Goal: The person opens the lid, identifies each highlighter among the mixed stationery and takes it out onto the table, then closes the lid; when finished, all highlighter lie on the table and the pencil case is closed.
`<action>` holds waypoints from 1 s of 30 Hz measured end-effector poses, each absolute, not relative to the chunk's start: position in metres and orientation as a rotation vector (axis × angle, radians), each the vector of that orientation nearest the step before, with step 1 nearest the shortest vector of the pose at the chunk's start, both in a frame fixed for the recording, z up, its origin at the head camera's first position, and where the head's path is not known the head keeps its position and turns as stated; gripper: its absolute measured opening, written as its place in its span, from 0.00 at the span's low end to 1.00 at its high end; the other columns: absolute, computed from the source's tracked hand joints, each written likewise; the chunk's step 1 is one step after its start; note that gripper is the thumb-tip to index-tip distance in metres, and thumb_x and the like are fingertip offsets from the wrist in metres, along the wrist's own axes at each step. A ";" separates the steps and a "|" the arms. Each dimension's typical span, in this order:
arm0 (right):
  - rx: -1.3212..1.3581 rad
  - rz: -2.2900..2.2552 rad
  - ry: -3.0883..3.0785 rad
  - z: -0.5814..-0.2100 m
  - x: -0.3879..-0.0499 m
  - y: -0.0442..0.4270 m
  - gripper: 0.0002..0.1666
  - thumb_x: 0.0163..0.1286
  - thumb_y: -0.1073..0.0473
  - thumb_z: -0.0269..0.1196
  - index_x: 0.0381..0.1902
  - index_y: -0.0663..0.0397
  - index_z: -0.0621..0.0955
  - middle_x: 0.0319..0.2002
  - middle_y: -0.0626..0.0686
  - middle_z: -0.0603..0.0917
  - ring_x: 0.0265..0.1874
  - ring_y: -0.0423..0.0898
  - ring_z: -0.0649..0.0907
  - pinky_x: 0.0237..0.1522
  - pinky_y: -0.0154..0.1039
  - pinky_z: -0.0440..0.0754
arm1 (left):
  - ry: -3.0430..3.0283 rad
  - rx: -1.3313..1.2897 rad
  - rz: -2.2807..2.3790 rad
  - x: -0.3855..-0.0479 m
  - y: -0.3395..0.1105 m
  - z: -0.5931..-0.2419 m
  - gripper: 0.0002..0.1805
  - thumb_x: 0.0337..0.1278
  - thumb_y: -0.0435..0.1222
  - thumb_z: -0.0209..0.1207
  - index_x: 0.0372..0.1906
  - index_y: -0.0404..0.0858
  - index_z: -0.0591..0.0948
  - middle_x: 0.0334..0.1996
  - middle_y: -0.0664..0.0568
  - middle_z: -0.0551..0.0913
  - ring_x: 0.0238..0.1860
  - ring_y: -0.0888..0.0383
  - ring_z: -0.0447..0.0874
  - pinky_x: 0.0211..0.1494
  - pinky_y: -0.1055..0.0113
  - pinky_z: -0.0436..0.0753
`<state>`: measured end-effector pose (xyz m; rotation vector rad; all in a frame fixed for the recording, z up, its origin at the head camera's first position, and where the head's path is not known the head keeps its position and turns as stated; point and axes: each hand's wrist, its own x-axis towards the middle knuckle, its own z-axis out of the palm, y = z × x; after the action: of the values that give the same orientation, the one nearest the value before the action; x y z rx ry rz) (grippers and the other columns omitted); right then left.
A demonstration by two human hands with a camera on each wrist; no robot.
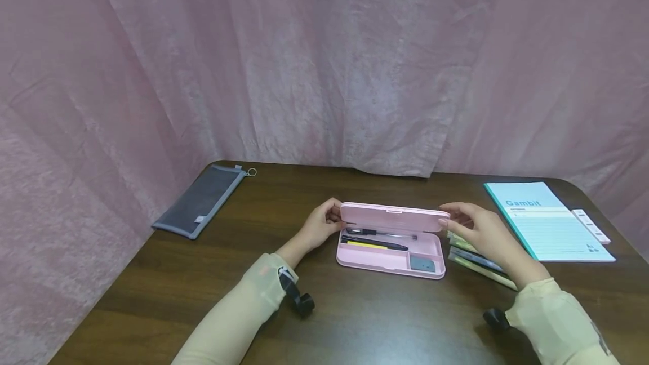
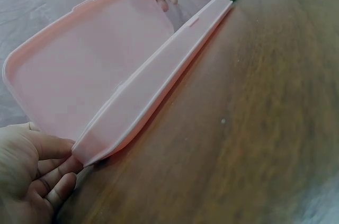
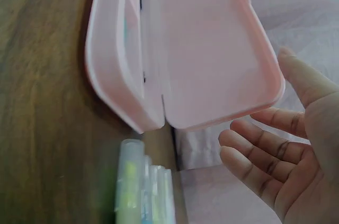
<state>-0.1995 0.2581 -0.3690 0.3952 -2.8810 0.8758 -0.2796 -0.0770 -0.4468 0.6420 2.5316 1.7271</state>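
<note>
An open pink pencil case [image 1: 350, 256] lies on the table, its lid [image 1: 390, 216] raised on the far side. Inside are a clear-barrelled pen [image 1: 390, 234], a black pen-like stick [image 1: 387, 244] with a yellow strip beside it, and a grey-blue eraser [image 1: 422, 263] in the right compartment. My left hand [image 1: 318, 225] holds the case at its left end, fingertips against the corner in the left wrist view. With thumb and index finger my right hand [image 1: 479, 232] takes the lid's right corner; its other fingers hang loosely curled below in the right wrist view.
Several capped highlighters [image 3: 130, 181] lie right of the case, partly under my right hand. Beyond them are a Gambit notebook [image 1: 558, 224] and a small white strip [image 1: 590, 226]. A grey zip pouch [image 1: 203, 199] lies at the far left. A pink curtain [image 1: 324, 72] hangs behind the table.
</note>
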 end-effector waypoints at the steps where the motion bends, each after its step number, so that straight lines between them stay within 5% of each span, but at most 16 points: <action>1: 0.394 0.878 -2.883 -0.367 -0.199 0.258 0.30 0.69 0.43 0.59 0.59 0.59 0.75 0.47 0.60 0.84 0.44 0.55 0.82 0.46 0.54 0.82 | 2.535 0.644 1.724 -0.279 -0.077 -0.447 0.14 0.50 0.21 0.63 0.42 0.32 0.75 0.38 0.38 0.82 0.36 0.60 0.78 0.40 0.75 0.78; 18: 0.430 0.865 -2.896 -0.359 -0.194 0.257 0.25 0.69 0.46 0.59 0.54 0.58 0.79 0.44 0.56 0.85 0.42 0.51 0.83 0.43 0.48 0.83 | 2.527 0.746 1.723 -0.280 -0.073 -0.446 0.11 0.50 0.22 0.64 0.38 0.31 0.75 0.35 0.38 0.81 0.33 0.65 0.76 0.38 0.76 0.77; 30: 0.506 0.874 -2.905 -0.362 -0.193 0.253 0.24 0.65 0.46 0.64 0.52 0.57 0.81 0.41 0.53 0.85 0.41 0.47 0.82 0.45 0.46 0.82 | 2.496 0.818 1.569 -0.276 -0.084 -0.436 0.19 0.47 0.28 0.69 0.46 0.34 0.77 0.43 0.40 0.84 0.35 0.61 0.79 0.35 0.74 0.77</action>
<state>-0.1926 0.2528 -0.3625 0.5056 -2.9051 0.8745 -0.2761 -0.0838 -0.4360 0.8176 2.4965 1.5690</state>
